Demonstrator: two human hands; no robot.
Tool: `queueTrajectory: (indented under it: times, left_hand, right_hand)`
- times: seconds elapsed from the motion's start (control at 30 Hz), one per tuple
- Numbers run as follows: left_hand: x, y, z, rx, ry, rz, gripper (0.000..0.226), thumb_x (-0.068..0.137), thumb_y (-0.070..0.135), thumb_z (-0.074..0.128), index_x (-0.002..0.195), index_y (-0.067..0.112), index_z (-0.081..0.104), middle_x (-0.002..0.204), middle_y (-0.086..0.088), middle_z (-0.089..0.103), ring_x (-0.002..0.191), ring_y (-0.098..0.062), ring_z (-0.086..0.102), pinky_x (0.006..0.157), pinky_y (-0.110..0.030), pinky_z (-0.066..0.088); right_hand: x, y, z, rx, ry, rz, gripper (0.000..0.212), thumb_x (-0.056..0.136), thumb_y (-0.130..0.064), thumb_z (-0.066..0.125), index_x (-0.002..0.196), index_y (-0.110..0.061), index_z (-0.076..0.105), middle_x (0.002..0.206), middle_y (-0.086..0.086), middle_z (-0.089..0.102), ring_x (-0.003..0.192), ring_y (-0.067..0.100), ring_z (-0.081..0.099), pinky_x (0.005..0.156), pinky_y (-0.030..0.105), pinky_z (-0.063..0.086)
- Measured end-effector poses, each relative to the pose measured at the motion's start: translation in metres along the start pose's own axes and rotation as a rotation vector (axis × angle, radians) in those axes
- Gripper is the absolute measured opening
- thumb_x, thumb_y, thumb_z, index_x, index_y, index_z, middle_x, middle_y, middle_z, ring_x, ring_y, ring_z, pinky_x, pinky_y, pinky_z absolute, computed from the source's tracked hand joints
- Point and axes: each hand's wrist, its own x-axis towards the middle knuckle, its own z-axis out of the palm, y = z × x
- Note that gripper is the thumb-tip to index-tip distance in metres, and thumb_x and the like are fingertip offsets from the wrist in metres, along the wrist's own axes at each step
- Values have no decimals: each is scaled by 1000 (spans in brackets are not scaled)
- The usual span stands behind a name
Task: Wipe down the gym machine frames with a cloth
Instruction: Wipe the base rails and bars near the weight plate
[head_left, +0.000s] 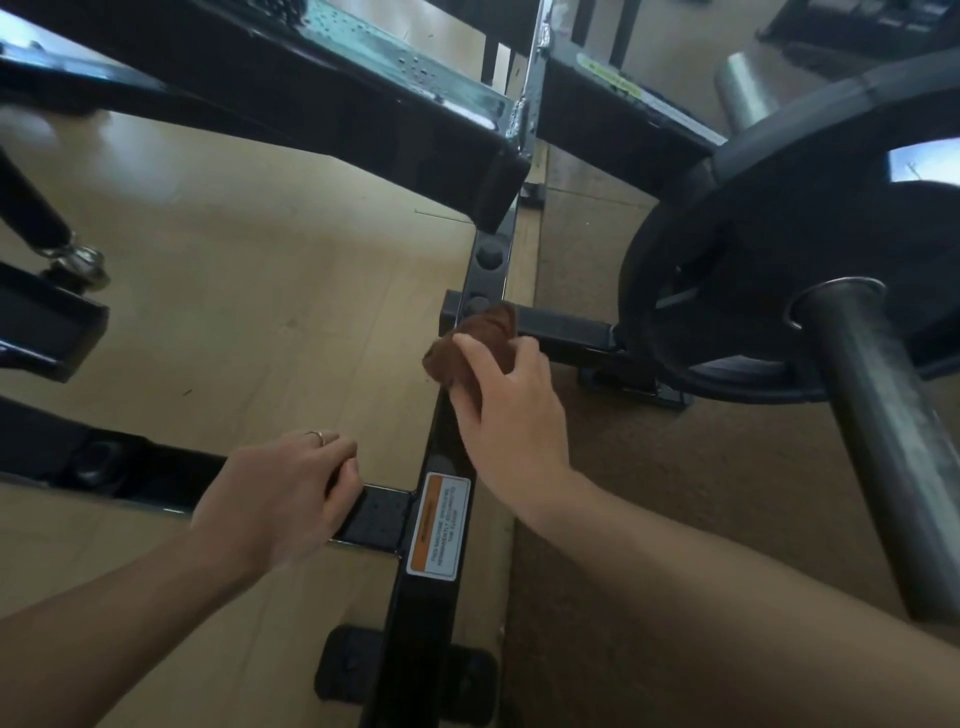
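Head view: right hand (511, 410) bunched brown cloth (480, 340) in a closed grip, pressed on the black base frame (441, 519) near the junction. Left hand (291, 493) curled round the crossbar (376, 514), probably bracing.

arms: both bare to frame edge, no sleeves seen
left hand (280, 499): thin silver ring (317, 435) on one finger
right hand (511, 415): no ring or watch visible, fingernails unclear

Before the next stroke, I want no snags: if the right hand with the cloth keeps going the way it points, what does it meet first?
Probably the black bolt cap on the floor rail, just beyond the brown cloth held by the right hand; depth is unclear.
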Motion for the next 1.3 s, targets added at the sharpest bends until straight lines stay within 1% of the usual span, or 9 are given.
queueTrajectory:
  times: [0.2,0.37,0.47,0.6,0.73,0.83,0.9,1.03,1.3]
  left_hand:
    - [2,-2,1,15,-1,27,36,98,38,26,72,29,48,62,12,44,52,-7,46,43,-15,16]
    - [7,3,-4,57,-66,53,47,96,47,9,79,29,49,69,10,48,62,-7,49,46,-18,27]
    - [22,20,-35,-27,-157,-21,37,105,48,22,96,29,53,77,10,55,66,-5,54,52,-16,29]
    - [54,57,-107,-173,295,62,25,102,36,44,113,21,61,96,5,66,80,-14,61,60,-23,36]
    - [74,97,-174,-38,557,265,20,96,22,57,113,14,62,105,-4,65,91,-20,59,71,-26,36]
    - [84,114,-194,182,508,297,40,91,24,64,128,10,58,128,-12,61,115,-28,58,95,-38,45]
    - [89,117,-200,323,388,278,51,92,27,62,138,7,54,139,-14,56,128,-31,52,110,-43,39]
    - [94,113,-205,389,246,220,53,96,30,55,143,8,49,145,-13,53,134,-31,48,115,-43,37]
    - [90,112,-205,332,153,217,65,95,31,59,153,8,41,155,-13,45,145,-31,39,122,-45,30]
  right_hand:
    - [-9,-8,12,-184,-95,-21,45,104,-45,49,146,-35,38,139,10,38,118,24,43,90,39,53]
    - [-29,-4,-8,26,-117,-17,38,104,-43,52,140,-39,43,132,0,43,116,17,50,92,36,55]
    - [-22,-13,-43,242,18,37,41,101,-44,52,141,-41,44,127,-5,44,109,12,54,90,35,57]
    - [9,-28,-111,398,353,-17,38,101,-36,52,139,-32,51,117,1,48,96,5,54,83,27,56]
    - [35,-47,-164,330,520,-81,35,103,-29,56,138,-25,55,114,4,49,92,2,52,83,14,47]
    - [78,-60,-185,235,424,-41,35,103,-31,54,138,-32,53,121,5,45,109,19,52,96,33,51]
    - [111,-66,-189,141,316,-15,36,104,-31,51,140,-32,54,129,10,47,120,27,49,102,42,48]
    - [157,-71,-188,-131,103,129,39,107,-39,41,142,-26,51,141,16,46,127,36,44,102,45,41]
    - [173,-50,-205,-292,-1,443,39,107,-34,39,141,-17,48,141,19,44,132,37,41,105,49,39]
